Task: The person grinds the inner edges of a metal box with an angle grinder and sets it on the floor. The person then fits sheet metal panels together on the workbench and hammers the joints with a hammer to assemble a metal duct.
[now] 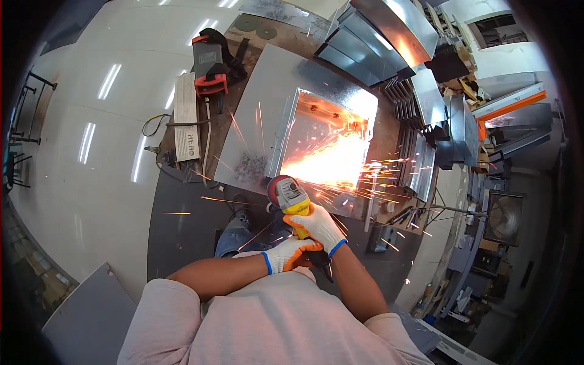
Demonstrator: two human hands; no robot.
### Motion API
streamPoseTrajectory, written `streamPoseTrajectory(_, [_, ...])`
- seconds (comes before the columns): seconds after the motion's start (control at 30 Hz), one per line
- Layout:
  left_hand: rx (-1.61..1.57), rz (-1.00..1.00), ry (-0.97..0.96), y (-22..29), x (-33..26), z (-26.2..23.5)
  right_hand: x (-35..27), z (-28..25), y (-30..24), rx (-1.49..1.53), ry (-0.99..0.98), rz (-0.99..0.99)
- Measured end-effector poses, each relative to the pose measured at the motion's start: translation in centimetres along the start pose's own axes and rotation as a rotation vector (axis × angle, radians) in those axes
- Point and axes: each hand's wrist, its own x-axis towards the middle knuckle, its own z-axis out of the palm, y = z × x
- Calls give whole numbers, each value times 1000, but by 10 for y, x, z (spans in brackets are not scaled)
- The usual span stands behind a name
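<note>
A yellow and silver handheld angle grinder point(297, 208) with a reddish-brown disc point(274, 190) is being gripped by both hands, which are being kept close together on its body. The front of the body is being clasped by the right hand point(320, 227) in a white and orange knitted glove with a blue cuff; the rear is being enclosed by the left hand point(286, 254), gloved alike. The disc is being held at the near left corner of a shallow, square, sheet-metal tray point(286, 135); whether contact is being made cannot be told through the glare. Bright orange sparks point(334, 163) are being thrown across the tray and past its right side. The tray is being supported by a flat grey metal sheet point(258, 109), itself being carried by a brown worktable point(298, 38). At the table's left edge, a long white cardboard box point(187, 112) and a red and grey boxy device point(209, 61) are being borne; at the far right, folded silvery metal panels point(359, 52) are being stacked together.
</note>
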Motion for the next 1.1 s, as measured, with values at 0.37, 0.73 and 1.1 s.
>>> streamPoseTrajectory(0.37, [68, -74, -97, -9, 21, -11, -9, -9, 21, 169, 125, -92])
streamPoseTrajectory(0.73, [-4, 3, -48, 1, 7, 1, 3, -8, 0, 83, -25, -15])
streamPoseTrajectory(1.1, [-21, 24, -75, -2, 13, -2, 1, -7, -6, 3, 14, -48])
